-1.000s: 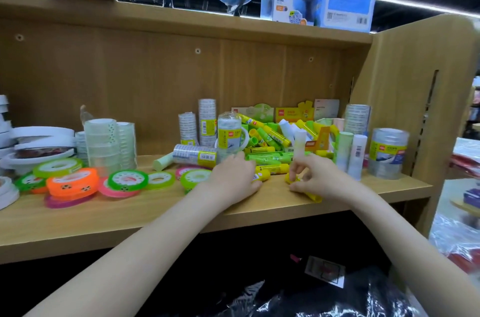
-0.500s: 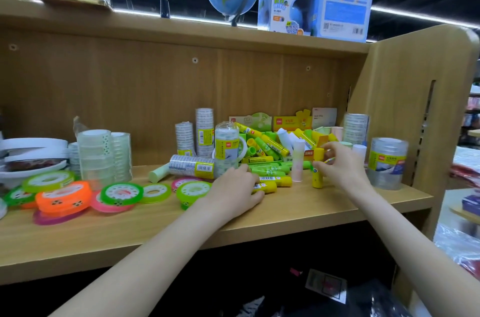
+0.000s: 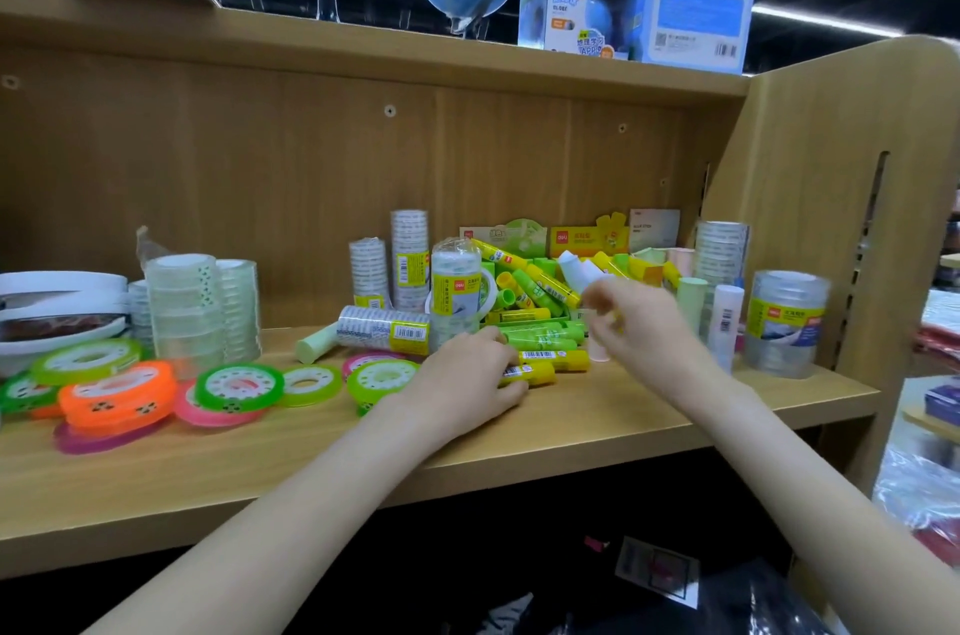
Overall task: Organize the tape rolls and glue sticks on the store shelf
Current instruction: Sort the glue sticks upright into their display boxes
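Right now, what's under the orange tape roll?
The orange tape roll lies on a flat pink roll, whose edge shows below it. A green roll lies at its left. The middle underneath is hidden.

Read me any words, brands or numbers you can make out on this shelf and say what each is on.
"deli": red logo on the yellow glue stick box.
"GLOBE": blue globe box on the top shelf.
"APP": same box, lower front.
Barcodes and small print on the tape rolls and glue sticks: too small or blurred to read.

I see a wooden shelf [image 3: 597, 431] carrying flat coloured tape rolls [image 3: 114, 390] at left, clear tape stacks [image 3: 202, 312], and a glue stick pile [image 3: 540, 317] mid-right.
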Demonstrator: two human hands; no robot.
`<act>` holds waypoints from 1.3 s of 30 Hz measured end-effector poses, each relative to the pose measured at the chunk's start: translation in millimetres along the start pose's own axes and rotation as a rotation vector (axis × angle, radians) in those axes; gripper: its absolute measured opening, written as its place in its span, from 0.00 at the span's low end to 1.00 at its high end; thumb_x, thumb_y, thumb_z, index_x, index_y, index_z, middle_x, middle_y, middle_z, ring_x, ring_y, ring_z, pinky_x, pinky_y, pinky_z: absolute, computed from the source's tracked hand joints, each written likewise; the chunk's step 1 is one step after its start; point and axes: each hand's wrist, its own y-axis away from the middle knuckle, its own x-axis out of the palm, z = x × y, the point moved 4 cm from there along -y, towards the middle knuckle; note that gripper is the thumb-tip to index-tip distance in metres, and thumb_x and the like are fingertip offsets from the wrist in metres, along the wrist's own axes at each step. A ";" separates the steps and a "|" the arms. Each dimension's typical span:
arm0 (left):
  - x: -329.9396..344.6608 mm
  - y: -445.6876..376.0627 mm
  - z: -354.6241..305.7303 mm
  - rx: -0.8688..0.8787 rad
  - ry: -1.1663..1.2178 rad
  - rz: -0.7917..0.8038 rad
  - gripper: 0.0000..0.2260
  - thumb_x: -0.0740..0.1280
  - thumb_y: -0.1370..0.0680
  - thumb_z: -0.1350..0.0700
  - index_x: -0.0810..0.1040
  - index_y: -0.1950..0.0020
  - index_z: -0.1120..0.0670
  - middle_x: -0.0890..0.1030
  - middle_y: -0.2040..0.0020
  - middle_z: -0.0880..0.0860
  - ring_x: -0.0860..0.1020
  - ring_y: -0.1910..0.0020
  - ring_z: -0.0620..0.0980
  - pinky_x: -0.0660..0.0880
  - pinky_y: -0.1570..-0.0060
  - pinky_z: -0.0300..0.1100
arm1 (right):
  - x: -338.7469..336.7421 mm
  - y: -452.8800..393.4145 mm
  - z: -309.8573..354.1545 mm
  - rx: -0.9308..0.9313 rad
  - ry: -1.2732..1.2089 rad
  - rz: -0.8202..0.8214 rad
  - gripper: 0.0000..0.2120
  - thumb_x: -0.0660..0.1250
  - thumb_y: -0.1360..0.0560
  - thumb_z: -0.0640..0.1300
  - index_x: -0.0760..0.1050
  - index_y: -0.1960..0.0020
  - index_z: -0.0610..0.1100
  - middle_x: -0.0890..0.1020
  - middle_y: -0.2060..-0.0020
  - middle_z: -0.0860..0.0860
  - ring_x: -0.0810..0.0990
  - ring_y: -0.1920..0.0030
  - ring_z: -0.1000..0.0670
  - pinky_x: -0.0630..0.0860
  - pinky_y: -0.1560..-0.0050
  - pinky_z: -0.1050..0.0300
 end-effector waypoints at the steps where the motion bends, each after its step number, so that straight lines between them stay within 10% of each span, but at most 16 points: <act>1: -1.6 1.3 0.9 0.002 -0.009 -0.002 0.17 0.61 0.22 0.47 0.77 0.41 0.56 0.73 0.40 0.52 0.73 0.43 0.52 0.71 0.44 0.48 | 14.5 0.4 5.9 -0.041 -0.013 0.182 0.16 0.63 0.23 0.42 0.71 0.36 0.42 0.77 0.40 0.46 0.75 0.40 0.46 0.69 0.41 0.55; 4: -6.5 7.7 7.0 -0.008 -0.048 -0.002 0.16 0.61 0.22 0.47 0.76 0.43 0.58 0.72 0.43 0.52 0.74 0.45 0.52 0.71 0.46 0.45 | 47.4 4.0 12.4 -0.079 0.022 0.564 0.23 0.59 0.21 0.43 0.59 0.27 0.44 0.66 0.29 0.48 0.64 0.29 0.49 0.59 0.31 0.58; 13: -13.7 5.6 -0.1 -0.077 -0.164 0.186 0.13 0.59 0.21 0.55 0.65 0.39 0.60 0.69 0.41 0.61 0.74 0.44 0.62 0.68 0.55 0.46 | 36.9 -2.0 13.0 -0.123 0.439 0.821 0.22 0.56 0.23 0.39 0.60 0.29 0.44 0.65 0.40 0.42 0.66 0.37 0.41 0.67 0.39 0.48; 20: -25.0 -1.6 -2.2 -0.055 -0.142 0.240 0.07 0.62 0.23 0.59 0.69 0.46 0.56 0.75 0.48 0.57 0.71 0.50 0.54 0.68 0.57 0.43 | 23.6 13.6 -5.1 -0.123 0.230 0.523 0.13 0.61 0.25 0.38 0.73 0.42 0.45 0.78 0.45 0.45 0.74 0.43 0.44 0.71 0.45 0.54; 25: -29.2 -4.5 5.3 -0.108 -0.019 0.354 0.22 0.70 0.26 0.52 0.66 0.37 0.56 0.74 0.43 0.54 0.74 0.46 0.53 0.74 0.47 0.48 | -12.8 23.0 -40.9 0.252 -0.225 0.031 0.10 0.69 0.27 0.43 0.74 0.63 0.39 0.78 0.67 0.44 0.74 0.63 0.44 0.68 0.62 0.54; 31: -24.2 -9.7 -3.3 -0.085 -0.186 0.386 0.13 0.68 0.27 0.49 0.70 0.59 0.57 0.70 0.63 0.52 0.71 0.61 0.52 0.64 0.71 0.40 | -0.7 26.1 -51.6 0.382 -0.164 0.005 0.11 0.73 0.31 0.46 0.79 0.57 0.38 0.82 0.64 0.44 0.78 0.60 0.45 0.70 0.60 0.54; 39: -22.3 -24.9 -11.4 0.014 -0.066 0.062 0.13 0.66 0.26 0.54 0.64 0.66 0.54 0.66 0.65 0.50 0.73 0.56 0.54 0.69 0.60 0.45 | -0.4 24.0 -46.4 0.390 -0.163 0.009 0.12 0.74 0.32 0.46 0.79 0.56 0.38 0.82 0.63 0.44 0.75 0.64 0.49 0.68 0.66 0.60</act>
